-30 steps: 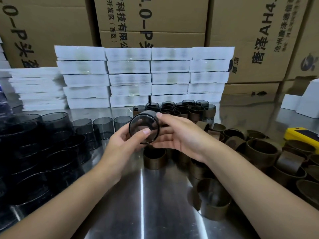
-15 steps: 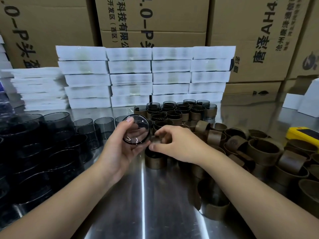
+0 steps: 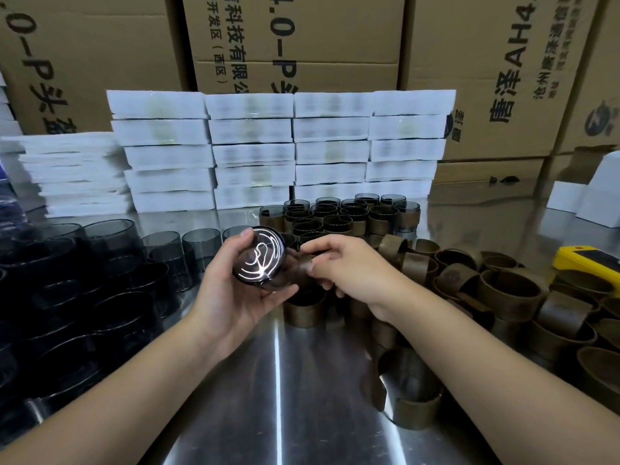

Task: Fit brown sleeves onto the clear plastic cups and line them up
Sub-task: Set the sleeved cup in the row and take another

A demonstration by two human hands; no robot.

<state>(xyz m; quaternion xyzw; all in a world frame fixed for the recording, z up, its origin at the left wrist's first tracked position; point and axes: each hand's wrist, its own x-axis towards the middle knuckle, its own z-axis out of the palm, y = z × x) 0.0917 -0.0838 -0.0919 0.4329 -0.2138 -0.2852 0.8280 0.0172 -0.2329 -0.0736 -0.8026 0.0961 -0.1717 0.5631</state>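
Rotated since the earlier frame, the smoky clear plastic cup (image 3: 261,257) now presents its flat, glare-streaked base to the camera at centre frame, where half a second ago its open mouth faced the lens. The left hand (image 3: 235,290) is curled about the cup wall, thumb on the upper rim of the base and fingers beneath, and carries it clear of the table. The right hand (image 3: 349,268) has come in from the right; its fingertips are pinched on a brown paper sleeve (image 3: 307,263) touching the cup's far end. How far the sleeve is on cannot be told.

Judged from its look, the cup is light, stiff and smooth, so likely slippery; holding it by the wall near the base leaves the mouth free. The sleeve appears thin and pliable, best held by its edge without crushing.

Behind the hands, finished sleeved cups (image 3: 339,218) stand in rows. Loose brown sleeves (image 3: 503,293) fill the right of the frame; bare dark-tinted cups (image 3: 100,263) crowd the left. All rest on a polished steel table (image 3: 268,397), with white stacked boxes (image 3: 278,149) and brown cartons (image 3: 295,38) across the top.
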